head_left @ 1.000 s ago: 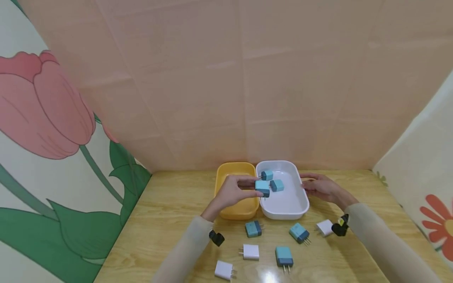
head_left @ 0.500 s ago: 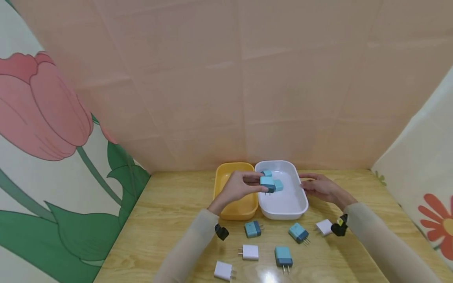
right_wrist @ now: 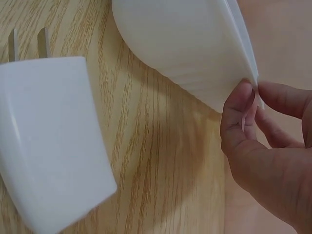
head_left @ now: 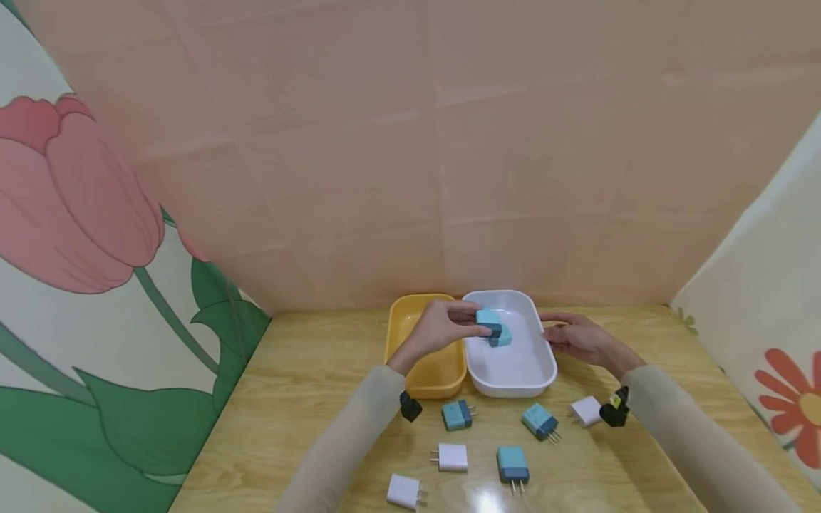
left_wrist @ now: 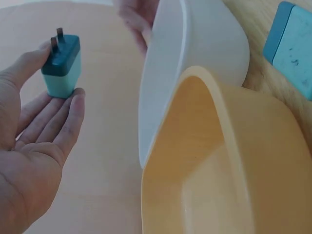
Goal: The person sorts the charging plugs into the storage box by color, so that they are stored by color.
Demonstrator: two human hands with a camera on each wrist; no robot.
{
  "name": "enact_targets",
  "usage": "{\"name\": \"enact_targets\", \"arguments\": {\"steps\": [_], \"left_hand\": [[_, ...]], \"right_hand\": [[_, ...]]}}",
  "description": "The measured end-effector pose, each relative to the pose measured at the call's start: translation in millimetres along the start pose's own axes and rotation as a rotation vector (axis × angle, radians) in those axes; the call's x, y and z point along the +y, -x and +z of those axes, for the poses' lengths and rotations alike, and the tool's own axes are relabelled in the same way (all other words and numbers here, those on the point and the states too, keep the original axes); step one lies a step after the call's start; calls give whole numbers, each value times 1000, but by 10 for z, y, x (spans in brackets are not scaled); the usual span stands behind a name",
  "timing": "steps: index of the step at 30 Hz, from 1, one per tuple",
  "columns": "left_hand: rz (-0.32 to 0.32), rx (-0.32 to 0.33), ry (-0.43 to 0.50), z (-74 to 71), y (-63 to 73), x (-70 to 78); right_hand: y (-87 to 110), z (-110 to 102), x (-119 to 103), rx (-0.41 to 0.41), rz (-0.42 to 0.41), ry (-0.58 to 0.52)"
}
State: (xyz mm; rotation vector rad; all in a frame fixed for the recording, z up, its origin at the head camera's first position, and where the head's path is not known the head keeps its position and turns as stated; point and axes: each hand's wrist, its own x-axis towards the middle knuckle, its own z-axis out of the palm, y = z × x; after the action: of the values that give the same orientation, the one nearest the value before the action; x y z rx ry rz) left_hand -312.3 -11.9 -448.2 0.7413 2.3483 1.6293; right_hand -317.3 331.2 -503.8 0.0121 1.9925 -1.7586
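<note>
My left hand (head_left: 436,333) pinches a two-tone blue plug-in charger (head_left: 489,320) between thumb and fingertips, above the left part of a white tray (head_left: 526,370). In the left wrist view the metal prongs of this charger (left_wrist: 62,68) face up past the thumb. Inside the tray lies another blue charger (head_left: 503,338), partly covered by the held one. My right hand (head_left: 580,342) is at the tray's right side. The right wrist view shows that hand (right_wrist: 268,141) gripping the rim between thumb and fingers.
A yellow tray (head_left: 432,390) stands left of the white one, under my left wrist. In front lie blue chargers (head_left: 457,415) and white chargers (head_left: 452,457), scattered on the wooden table (head_left: 308,385). A pinkish cloth backdrop (head_left: 359,178) rises behind.
My left hand has moved right and farther away with the blue charger, from the gap between the trays to above the white tray. The right hand has stayed at the rim.
</note>
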Motion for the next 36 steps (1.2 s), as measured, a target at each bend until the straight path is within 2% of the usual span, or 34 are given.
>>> {"name": "enact_targets", "arguments": {"steps": [2,11,20,27,36], "left_hand": [[6,2,-6,24,-40,0],[-52,37,-35,94,-225,-62],[-47,44,-63,146,-362,-152],[-62,76,-97,206,-474,-201],[-120,118,-103,265,-606,-259]], "right_hand": [[4,4,-11,2,1,7],[1,-17,7,11,1,7],[6,-26,19,8,-6,23],[7,-20,8,14,-6,31],[-8,-13,1,18,4,28]]}}
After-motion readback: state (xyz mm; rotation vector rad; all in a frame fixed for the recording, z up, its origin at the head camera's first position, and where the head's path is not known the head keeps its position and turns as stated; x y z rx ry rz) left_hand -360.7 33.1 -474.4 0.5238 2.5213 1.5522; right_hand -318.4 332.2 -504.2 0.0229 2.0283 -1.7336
